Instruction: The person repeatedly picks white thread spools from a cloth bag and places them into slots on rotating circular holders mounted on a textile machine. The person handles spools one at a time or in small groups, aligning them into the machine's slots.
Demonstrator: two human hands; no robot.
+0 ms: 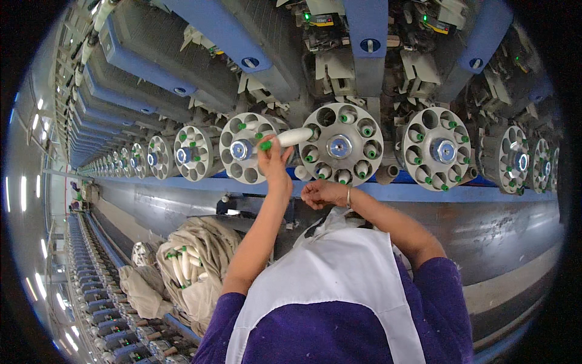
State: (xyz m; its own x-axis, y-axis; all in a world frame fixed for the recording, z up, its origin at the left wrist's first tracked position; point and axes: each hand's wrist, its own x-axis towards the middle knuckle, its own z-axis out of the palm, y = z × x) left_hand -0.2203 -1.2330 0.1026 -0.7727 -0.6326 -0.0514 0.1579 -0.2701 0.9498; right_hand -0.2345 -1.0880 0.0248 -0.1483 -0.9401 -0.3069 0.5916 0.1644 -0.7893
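Note:
My left hand is closed around one end of a yarn bobbin, wound white with a green end. The bobbin lies almost level, its far end against the left rim of a round magazine. Several green-tipped bobbins stand in that magazine's holes, around a blue and silver hub. Below it, my right hand hangs with the fingers curled together; whatever they may hold is too small to make out. Left of my left hand is a second round magazine, with some holes filled and others bare.
More magazines run along the machine to both sides. Blue machine arms slope overhead. A blue rail passes under the magazines. Behind my left elbow, a cloth sack holds several green-tipped bobbins. Another machine row stands at lower left.

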